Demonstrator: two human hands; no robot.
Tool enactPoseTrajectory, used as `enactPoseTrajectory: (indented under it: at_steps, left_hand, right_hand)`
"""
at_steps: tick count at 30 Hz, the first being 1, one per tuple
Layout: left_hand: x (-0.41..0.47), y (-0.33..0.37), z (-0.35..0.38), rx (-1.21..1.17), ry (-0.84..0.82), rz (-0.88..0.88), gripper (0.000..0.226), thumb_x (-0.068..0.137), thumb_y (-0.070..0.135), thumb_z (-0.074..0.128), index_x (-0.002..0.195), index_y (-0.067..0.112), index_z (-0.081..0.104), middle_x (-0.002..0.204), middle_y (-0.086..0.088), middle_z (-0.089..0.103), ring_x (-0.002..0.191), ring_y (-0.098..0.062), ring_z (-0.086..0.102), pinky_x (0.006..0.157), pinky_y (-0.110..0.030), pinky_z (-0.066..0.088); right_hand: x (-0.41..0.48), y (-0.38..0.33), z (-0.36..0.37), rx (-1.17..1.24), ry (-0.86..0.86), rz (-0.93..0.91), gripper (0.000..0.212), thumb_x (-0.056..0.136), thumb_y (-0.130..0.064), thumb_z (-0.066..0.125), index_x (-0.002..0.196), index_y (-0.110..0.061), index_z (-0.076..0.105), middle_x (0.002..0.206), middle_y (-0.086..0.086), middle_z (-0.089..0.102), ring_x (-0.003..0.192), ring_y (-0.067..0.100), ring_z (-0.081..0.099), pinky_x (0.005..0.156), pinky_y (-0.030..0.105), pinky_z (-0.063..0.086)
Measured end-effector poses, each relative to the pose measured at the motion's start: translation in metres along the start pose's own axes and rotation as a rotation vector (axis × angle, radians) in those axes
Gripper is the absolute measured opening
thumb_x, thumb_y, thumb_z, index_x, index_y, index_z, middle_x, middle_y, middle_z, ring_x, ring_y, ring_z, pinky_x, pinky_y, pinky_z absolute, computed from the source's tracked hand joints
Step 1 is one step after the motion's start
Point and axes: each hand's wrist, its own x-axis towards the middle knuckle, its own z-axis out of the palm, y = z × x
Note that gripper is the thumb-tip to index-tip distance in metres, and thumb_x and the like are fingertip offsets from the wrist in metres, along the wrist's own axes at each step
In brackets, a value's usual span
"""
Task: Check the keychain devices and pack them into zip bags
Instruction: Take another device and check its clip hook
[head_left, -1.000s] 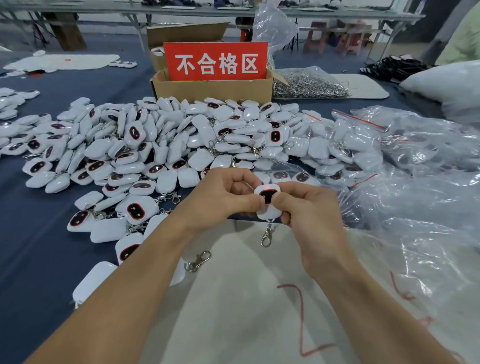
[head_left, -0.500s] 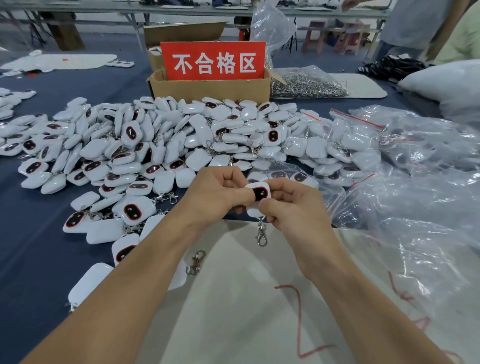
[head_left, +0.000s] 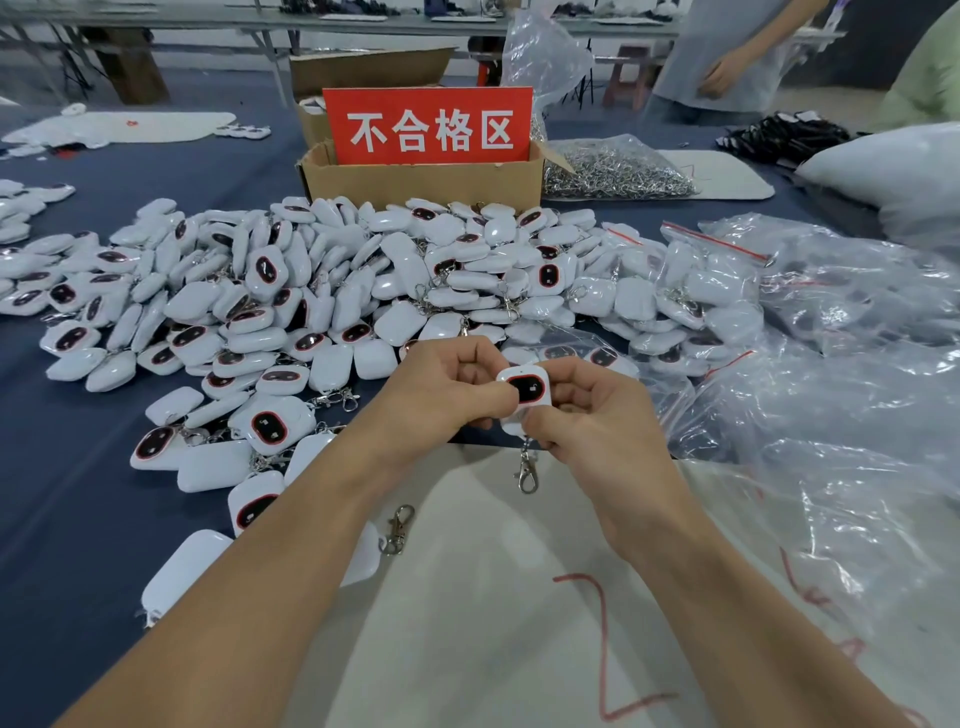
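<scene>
White glossy plastic forms the shell of the keychain device (head_left: 524, 392), which sits between both hands well on the near side of the cardboard box (head_left: 421, 179), dark red-rimmed window facing up. The left hand (head_left: 441, 395) pinches its left edge with curled fingers and thumb. The right hand (head_left: 597, 415) grips the right and lower edge the same way, so neither hand has any slack open. A metal clasp (head_left: 526, 473) dangles freely under the device.

It looks light and rigid, and the smooth shell is probably slippery, so holding it by the side edges seems best, leaving the window clear for checking. The hanging clasp will likely swing and may snag a bag mouth. The pile of devices (head_left: 363, 270) lies directly in front of the box. The zip bags (head_left: 831, 364), thin floppy film, spread near and right of the box.
</scene>
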Motion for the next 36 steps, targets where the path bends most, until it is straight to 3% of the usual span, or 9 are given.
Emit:
enactPoseTrajectory:
  at_steps: [6, 13, 18, 20, 22, 26, 30, 32, 36]
  left_hand:
    - [-0.001, 0.001, -0.002, -0.008, -0.02, 0.035, 0.011, 0.067, 0.02, 0.08, 0.074, 0.017, 0.072, 0.065, -0.009, 0.063, 0.065, -0.025, 0.057, 0.071, -0.039, 0.05]
    - [-0.001, 0.001, -0.002, -0.011, 0.003, 0.058, 0.016, 0.063, 0.031, 0.083, 0.073, 0.021, 0.074, 0.063, -0.005, 0.063, 0.058, -0.016, 0.054, 0.06, -0.022, 0.049]
    - [0.001, -0.001, 0.0, -0.05, 0.151, 0.043, 0.011, 0.072, 0.018, 0.083, 0.081, 0.025, 0.08, 0.057, 0.0, 0.062, 0.054, -0.013, 0.058, 0.062, -0.021, 0.051]
    - [0.0, -0.001, 0.0, -0.085, 0.14, 0.041, 0.03, 0.078, 0.01, 0.085, 0.102, 0.027, 0.08, 0.061, -0.003, 0.068, 0.06, -0.015, 0.063, 0.068, -0.024, 0.058]
    - [-0.002, -0.001, 0.001, -0.102, 0.091, 0.05, 0.04, 0.078, 0.012, 0.087, 0.114, 0.025, 0.076, 0.067, -0.008, 0.071, 0.066, -0.017, 0.066, 0.074, -0.029, 0.06]
    - [-0.004, 0.006, 0.003, -0.069, 0.204, 0.106, 0.03, 0.076, 0.025, 0.088, 0.105, 0.024, 0.079, 0.071, -0.012, 0.073, 0.061, -0.015, 0.062, 0.074, -0.029, 0.056]
    - [-0.005, 0.018, 0.016, 0.403, 0.255, 0.116, 0.003, 0.083, 0.038, 0.08, 0.086, 0.039, 0.079, 0.074, 0.012, 0.076, 0.069, -0.006, 0.07, 0.079, -0.037, 0.06]
    - [-0.008, 0.027, 0.043, 0.639, 0.204, 0.144, 0.018, 0.079, 0.055, 0.067, 0.09, 0.044, 0.075, 0.081, 0.021, 0.074, 0.079, -0.002, 0.069, 0.077, -0.035, 0.058]
    - [-0.003, 0.025, 0.112, 1.015, 0.233, 0.32, 0.041, 0.083, 0.064, 0.059, 0.102, 0.029, 0.066, 0.103, 0.004, 0.067, 0.099, -0.023, 0.064, 0.067, -0.034, 0.035]
  right_hand:
    - [0.001, 0.002, -0.001, -0.018, -0.007, -0.03, 0.036, 0.076, 0.015, 0.071, 0.092, -0.017, 0.077, 0.08, 0.001, 0.078, 0.071, 0.01, 0.069, 0.063, 0.016, 0.051]
    - [0.001, 0.003, -0.001, -0.041, 0.008, -0.066, 0.037, 0.079, 0.011, 0.071, 0.091, -0.023, 0.078, 0.081, -0.002, 0.078, 0.072, 0.007, 0.071, 0.064, 0.016, 0.053]
    - [-0.005, 0.006, 0.003, -0.242, 0.122, -0.196, 0.045, 0.085, -0.011, 0.074, 0.119, -0.04, 0.066, 0.093, -0.018, 0.074, 0.076, 0.003, 0.071, 0.068, 0.021, 0.058]
    - [-0.009, 0.007, 0.005, -0.323, 0.094, -0.246, 0.048, 0.083, -0.017, 0.078, 0.118, -0.046, 0.063, 0.096, -0.022, 0.073, 0.083, 0.006, 0.071, 0.074, 0.023, 0.059]
    - [-0.01, 0.007, 0.006, -0.391, 0.037, -0.279, 0.035, 0.087, -0.018, 0.074, 0.114, -0.039, 0.068, 0.093, -0.016, 0.073, 0.084, 0.009, 0.069, 0.08, 0.034, 0.058]
    - [-0.004, 0.0, -0.007, -0.396, 0.136, -0.342, 0.027, 0.094, -0.019, 0.056, 0.106, -0.039, 0.07, 0.078, -0.008, 0.07, 0.068, 0.01, 0.061, 0.069, 0.039, 0.055]
    - [0.003, -0.017, -0.044, -0.168, 0.451, -0.311, 0.027, 0.081, -0.037, 0.06, 0.102, -0.054, 0.058, 0.077, 0.004, 0.074, 0.053, 0.016, 0.059, 0.051, 0.036, 0.048]
    - [0.004, -0.023, -0.063, -0.12, 0.546, -0.291, 0.027, 0.074, -0.038, 0.064, 0.095, -0.051, 0.054, 0.073, 0.006, 0.073, 0.045, 0.014, 0.053, 0.043, 0.029, 0.041]
    - [0.002, -0.023, -0.074, -0.147, 0.55, -0.254, 0.008, 0.082, -0.031, 0.068, 0.08, -0.036, 0.063, 0.062, 0.003, 0.07, 0.045, 0.014, 0.049, 0.055, 0.034, 0.041]
